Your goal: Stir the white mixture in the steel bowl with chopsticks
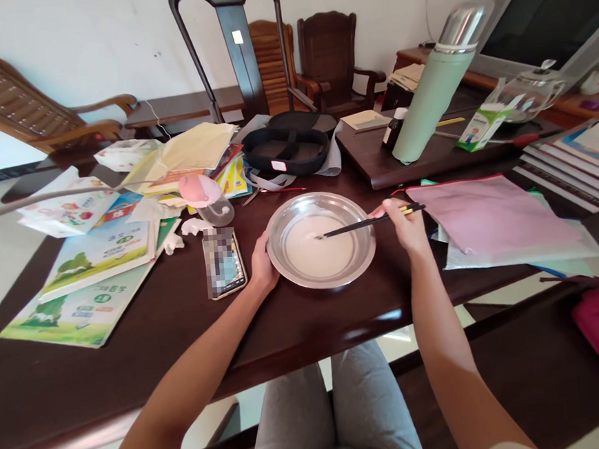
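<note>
A shallow steel plate (283, 219) holding a pale white batter sits on the dark wooden table (183, 330) in front of me. My left hand (262, 263) grips the plate's left rim, fingers curled around the edge. My right hand (406, 224) is closed on a pair of dark chopsticks (369, 222), whose tips rest in the batter near the plate's centre. A phone (224, 263) lies flat just left of my left hand.
Children's books (93, 268) and papers cover the left side. A pink-lidded bottle (207, 198) lies behind the phone. A black tray (287, 149), a tall green flask (437, 89), stacked books (569, 162) and pink and clear folders (491, 220) fill the back and right.
</note>
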Motion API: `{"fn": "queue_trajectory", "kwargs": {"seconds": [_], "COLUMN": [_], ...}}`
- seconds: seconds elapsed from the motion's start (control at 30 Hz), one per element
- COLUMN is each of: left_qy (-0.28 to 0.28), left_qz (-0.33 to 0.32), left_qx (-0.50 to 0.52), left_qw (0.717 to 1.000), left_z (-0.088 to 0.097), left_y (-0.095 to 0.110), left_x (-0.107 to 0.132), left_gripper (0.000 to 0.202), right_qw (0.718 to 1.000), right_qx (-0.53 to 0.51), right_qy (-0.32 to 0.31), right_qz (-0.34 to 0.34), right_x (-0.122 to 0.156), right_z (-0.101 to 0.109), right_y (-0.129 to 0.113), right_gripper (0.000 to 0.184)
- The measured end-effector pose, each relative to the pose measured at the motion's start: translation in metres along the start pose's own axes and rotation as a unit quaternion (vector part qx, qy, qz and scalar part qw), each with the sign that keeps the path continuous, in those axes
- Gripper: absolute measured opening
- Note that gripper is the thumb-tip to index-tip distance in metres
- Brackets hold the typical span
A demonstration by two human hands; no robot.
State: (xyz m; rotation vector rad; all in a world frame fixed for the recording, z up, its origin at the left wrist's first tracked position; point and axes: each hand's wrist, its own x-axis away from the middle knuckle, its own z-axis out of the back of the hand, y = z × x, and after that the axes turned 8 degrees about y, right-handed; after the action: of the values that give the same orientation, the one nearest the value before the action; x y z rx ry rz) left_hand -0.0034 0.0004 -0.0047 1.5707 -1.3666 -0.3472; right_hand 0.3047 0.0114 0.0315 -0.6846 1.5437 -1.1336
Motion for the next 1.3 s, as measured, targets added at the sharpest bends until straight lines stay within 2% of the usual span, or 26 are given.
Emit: {"fn": "queue_trajectory", "kwargs": {"seconds": [0.07,0.1,0.17,0.23,0.3,0.37,0.47,0.5,0.57,0.67,0.73,0.8,0.9,0.97,1.1,1.17,1.3], "left_qy": [-0.001,-0.001,-0.001,-0.002,-0.003,-0.002,0.001,0.001,-0.001,-0.005,-0.004,-0.003,0.001,0.005,0.001,-0.002,-0.001], "left_qz": [0.0,0.0,-0.003,-0.006,-0.006,-0.004,-0.003,-0.003,-0.001,0.003,0.005,0.005,0.001,0.001,0.007,0.008,0.002], "left_qx": [-0.002,-0.003,-0.006,-0.006,-0.005,-0.002,-0.002,-0.003,-0.005,-0.008,-0.006,-0.003,-0.001,-0.001,0.0,0.002,0.001], "left_qw": [1.0,1.0,1.0,1.0,1.0,1.0,1.0,1.0,1.0,1.0,1.0,1.0,1.0,1.0,1.0,1.0,1.0], "left_z": [0.0002,0.0003,0.0006,0.0007,0.0007,0.0006,0.0007,0.0007,0.0008,0.0004,-0.0001,-0.0005,-0.0008,-0.0008,-0.0012,-0.0013,-0.0002], "left_y": [0.0001,0.0002,0.0004,0.0004,0.0003,0.0001,0.0002,0.0004,0.0007,0.0013,0.0015,0.0016,0.0015,0.0014,0.0016,0.0016,0.0008], "left_x": [-0.0002,-0.0003,-0.0005,-0.0008,-0.0009,-0.0008,-0.0005,-0.0004,-0.0002,0.0003,0.0005,0.0006,0.0006,0.0006,0.001,0.0011,0.0003], "left_gripper": [0.032,0.033,0.033,0.032,0.032,0.032,0.031,0.031,0.032,0.033,0.032,0.03,0.029,0.028,0.03,0.031,0.031], "right_qw": [0.999,0.998,1.0,0.998,0.997,0.999,0.999,0.998,0.999,0.998,0.997,0.999,0.999,0.998,0.998,0.997,1.0], "right_qx": [-0.009,-0.014,-0.02,-0.016,-0.008,-0.003,-0.005,-0.009,-0.019,-0.016,-0.006,-0.003,-0.025,-0.041,-0.026,-0.013,-0.011], "right_qy": [0.049,0.054,0.017,-0.049,-0.069,-0.038,0.052,0.065,0.041,-0.054,-0.07,-0.037,0.045,0.057,-0.055,-0.073,0.013], "right_qz": [0.0,-0.003,-0.014,-0.023,-0.018,-0.013,-0.008,-0.009,-0.017,-0.028,-0.023,-0.017,-0.004,-0.004,-0.02,-0.012,-0.007], "right_x": [-0.0017,-0.0017,0.0,0.0027,0.0038,0.0022,-0.0019,-0.0024,-0.0015,0.0026,0.0035,0.0018,-0.0021,-0.0024,0.0026,0.0037,-0.0004], "right_z": [0.0027,0.0033,0.0024,-0.0006,-0.0031,-0.0026,0.0017,0.0028,0.0027,-0.0018,-0.0039,-0.0028,0.0024,0.0042,-0.0011,-0.0036,0.0004], "right_y": [0.0021,0.0026,0.0017,-0.0008,-0.0025,-0.0017,0.0025,0.0035,0.0033,-0.0008,-0.0024,-0.0011,0.0039,0.0052,-0.0006,-0.0033,0.0003], "right_gripper": [0.06,0.061,0.062,0.062,0.06,0.059,0.06,0.061,0.063,0.062,0.061,0.059,0.06,0.061,0.061,0.06,0.057]}}
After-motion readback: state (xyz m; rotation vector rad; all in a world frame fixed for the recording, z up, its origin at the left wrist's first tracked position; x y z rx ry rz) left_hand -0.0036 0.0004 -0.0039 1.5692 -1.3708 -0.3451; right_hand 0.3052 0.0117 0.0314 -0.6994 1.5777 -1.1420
